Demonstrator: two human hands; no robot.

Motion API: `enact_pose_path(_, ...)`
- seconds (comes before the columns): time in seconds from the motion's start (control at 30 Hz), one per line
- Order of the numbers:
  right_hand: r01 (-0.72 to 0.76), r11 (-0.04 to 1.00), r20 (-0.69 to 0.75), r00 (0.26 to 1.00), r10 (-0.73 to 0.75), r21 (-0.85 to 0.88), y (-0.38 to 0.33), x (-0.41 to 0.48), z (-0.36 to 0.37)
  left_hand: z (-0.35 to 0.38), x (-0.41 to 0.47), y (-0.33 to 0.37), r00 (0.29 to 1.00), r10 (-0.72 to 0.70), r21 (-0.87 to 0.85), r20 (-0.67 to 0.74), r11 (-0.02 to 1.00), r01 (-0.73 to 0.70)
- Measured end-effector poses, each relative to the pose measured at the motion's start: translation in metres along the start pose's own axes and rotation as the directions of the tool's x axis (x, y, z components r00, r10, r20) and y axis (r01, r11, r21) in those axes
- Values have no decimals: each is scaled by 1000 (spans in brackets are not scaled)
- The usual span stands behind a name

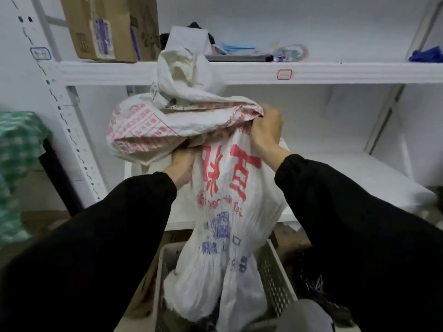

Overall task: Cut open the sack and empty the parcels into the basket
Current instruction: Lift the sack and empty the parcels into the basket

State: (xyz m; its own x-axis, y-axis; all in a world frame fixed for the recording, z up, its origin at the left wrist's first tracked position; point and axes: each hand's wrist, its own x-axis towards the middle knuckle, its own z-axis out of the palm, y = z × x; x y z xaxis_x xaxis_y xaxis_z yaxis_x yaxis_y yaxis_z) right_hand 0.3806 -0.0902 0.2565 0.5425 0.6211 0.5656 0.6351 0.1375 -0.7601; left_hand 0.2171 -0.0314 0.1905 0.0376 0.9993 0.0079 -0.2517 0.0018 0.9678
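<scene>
A white woven sack (225,212) with red and blue print hangs upside down, its lower end drooping into a pale perforated plastic basket (275,281) at the bottom centre. The sack's upper part (172,123) is bunched and folded over at shelf height. My left hand (182,166) grips the sack's fabric from below on the left. My right hand (266,130) clutches a fold of it on the right. Both sleeves are black. Dark items show inside the basket under the sack, too hidden to tell apart.
White metal shelving (239,73) stands right behind the sack. A cardboard box (103,27) and small blue and dark items sit on the upper shelf. A green checked cloth (16,149) lies at the left. Dark clutter sits right of the basket.
</scene>
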Motion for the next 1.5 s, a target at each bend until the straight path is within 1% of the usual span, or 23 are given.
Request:
enact_pose_path(0.07,10,994,119,993,3,-109,20,-12,5,-7,-12,-15,998,-45,25,35,999,44)
enact_pose_path(0.13,-11,990,149,988,32,-141,25,-10,0,-14,-22,-21,995,-86,27,46,996,85)
enact_pose_path(0.17,-28,994,94,995,37,-102,19,-3,-2,-13,-25,-16,993,-105,0,46,994,105)
enact_pose_path(0.23,49,998,-65,997,-46,44,0,8,-4,-13,-23,1,992,-99,-65,77,993,104)
enact_pose_path(0.27,82,992,-74,994,-75,91,-5,3,-2,-8,-22,7,994,-58,-33,89,998,61)
enact_pose_path(0.33,136,986,27,990,-139,95,11,-20,13,-2,-31,9,998,31,47,46,998,-34)
enact_pose_path(0.37,140,989,90,985,-144,52,26,-35,21,-6,-32,0,1000,23,51,-5,998,-23)
enact_pose_path(0.47,47,999,136,990,-48,8,37,-36,19,-19,-29,-25,992,-87,-54,-95,995,82)
enact_pose_path(0.53,72,994,78,994,-78,80,21,-11,11,-19,-24,-20,985,-175,-107,5,979,174)
enact_pose_path(0.57,88,993,61,994,-94,84,18,-5,10,-19,-17,-18,983,-185,-113,-17,977,182)
enact_pose_path(0.6,84,994,66,994,-88,65,21,-6,12,-20,-16,-15,987,-161,-132,-31,979,155)
enact_pose_path(0.67,52,998,176,983,-44,-39,41,-20,21,-13,-26,-13,998,59,-81,-5,995,-59)
enact_pose_path(0.73,6,998,214,977,7,-63,45,-28,19,-13,-28,-13,999,38,-14,-27,999,-38)
enact_pose_path(0.8,-12,1000,121,993,8,28,34,-20,16,-15,-26,-14,999,-40,-6,17,999,40)
enact_pose_path(0.83,14,999,104,994,-19,48,30,-18,15,-14,-29,-14,1000,-12,24,-1,1000,12)
enact_pose_path(0.9,51,998,196,980,-42,-42,33,-17,13,-13,-25,-11,1000,-10,47,-14,999,10)
enact_pose_path(0.97,34,992,281,960,2,-125,40,-19,9,-16,-26,-8,999,-48,129,-1,991,48)
enact_pose_path(1.03,2,994,206,978,20,-108,35,-15,7,-21,-31,-5,998,-10,241,59,971,-4)
enact_pose_path(1.07,20,994,205,979,3,-111,32,-13,7,-25,-24,-7,998,24,234,64,972,-39)
enact_pose_path(1.17,74,986,409,912,-6,-150,28,-19,3,-30,-19,-10,994,13,336,105,941,-47)
enact_pose_path(1.27,2,999,348,937,10,-34,31,-17,-2,-39,-8,-14,998,67,231,1,971,-65)
enact_pose_path(1.37,-72,996,517,855,36,50,36,-26,7,-39,-7,-23,993,118,163,-7,980,-115)
enact_pose_path(1.5,-262,956,726,682,86,133,41,-20,17,-30,-9,-24,1000,21,82,20,996,-22)
